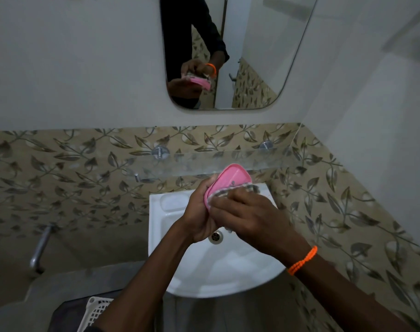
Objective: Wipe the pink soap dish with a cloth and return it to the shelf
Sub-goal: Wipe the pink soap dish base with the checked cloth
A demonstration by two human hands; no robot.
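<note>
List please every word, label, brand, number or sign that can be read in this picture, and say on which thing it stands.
There is no readable text in this view.
pink soap dish: a small dark mark on its surface, too small and blurred to read.
cloth: only a checked pattern, no letters.
sink, mirror and leaf-patterned tiles: no words or numbers seen.

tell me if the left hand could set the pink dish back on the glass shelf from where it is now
Probably yes. The left hand holds the pink soap dish just in front of the glass shelf, and nothing shows between them. The right hand presses the cloth on the dish, so that would lift off first.
</note>
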